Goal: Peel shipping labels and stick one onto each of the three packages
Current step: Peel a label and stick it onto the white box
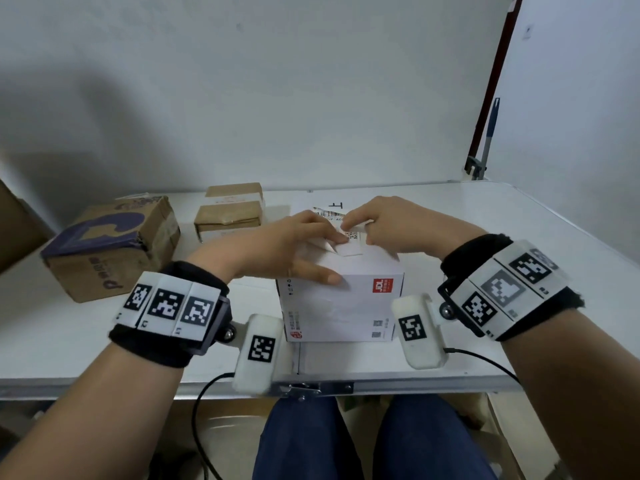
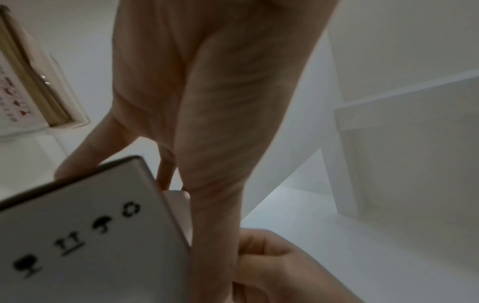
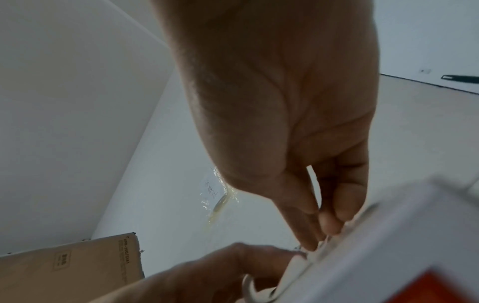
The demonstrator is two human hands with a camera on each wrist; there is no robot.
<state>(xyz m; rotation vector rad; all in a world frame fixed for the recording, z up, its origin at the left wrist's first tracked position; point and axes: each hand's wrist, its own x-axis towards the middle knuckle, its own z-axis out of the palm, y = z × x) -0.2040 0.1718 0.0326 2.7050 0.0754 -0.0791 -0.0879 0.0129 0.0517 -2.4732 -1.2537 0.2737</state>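
Note:
A white JDL box [image 1: 343,299] stands at the table's middle, near the front edge. On its top lies a white shipping label [image 1: 351,237] with a QR code. My left hand [image 1: 322,251] lies over the box top with straight fingers on the label, thumb down the front face [image 2: 212,225]. My right hand [image 1: 367,230] pinches the label's right edge between thumb and fingertips [image 3: 329,225]. A brown box with purple print [image 1: 114,244] and a smaller taped brown box [image 1: 228,213] sit at the back left. A label sheet [image 1: 329,211] lies behind the white box.
The white table [image 1: 485,237] runs to a wall at the back. A red pole [image 1: 491,98] and a blue-handled tool [image 1: 490,133] lean in the right corner. Cardboard [image 1: 17,230] stands at the far left. A taped note [image 3: 215,190] lies on the tabletop.

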